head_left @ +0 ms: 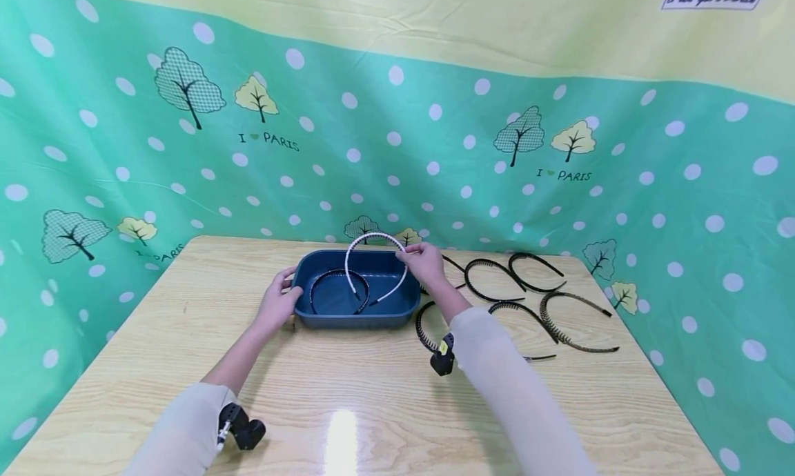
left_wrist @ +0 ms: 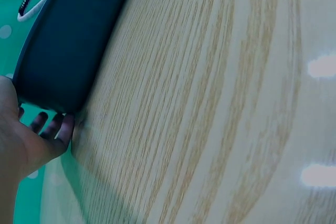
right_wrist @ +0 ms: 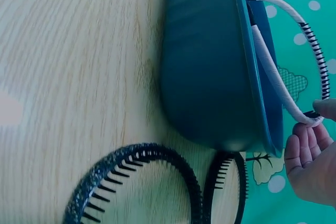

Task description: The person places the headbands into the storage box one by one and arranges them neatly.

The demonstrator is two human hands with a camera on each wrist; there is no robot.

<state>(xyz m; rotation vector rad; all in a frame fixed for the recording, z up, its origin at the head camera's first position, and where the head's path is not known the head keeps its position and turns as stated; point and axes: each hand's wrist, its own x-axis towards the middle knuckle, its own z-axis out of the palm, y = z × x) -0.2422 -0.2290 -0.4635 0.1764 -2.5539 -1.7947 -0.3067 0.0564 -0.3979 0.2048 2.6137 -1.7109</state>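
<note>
Pinched between thumb and fingers of the right hand (head_left: 424, 265), a white toothed headband (head_left: 375, 234) is held by its right side, its arch standing up above the rim of a blue plastic basin (head_left: 357, 321) and its two dark-tipped ends pointing down inside; whether those tips touch the basin's floor cannot be told. At the basin's left end, the left hand (head_left: 277, 300) grips the wall, thumb at the rim and fingers curled against the outside. Within the basin, a thin black headband (head_left: 338, 270) lies toward the left end. The basin sits near the far edge of a wood-grain table (head_left: 348, 379), a little left of that edge's middle. More headbands are spread from the basin's right end toward the table's far right corner: a black toothed headband (head_left: 528, 255) nearest that corner, a brown toothed headband (head_left: 546, 324) by the right edge, and others between, some partly covered by the right arm. Beyond the far edge hangs a green polka-dot curtain (head_left: 366, 159) printed with trees.
</note>
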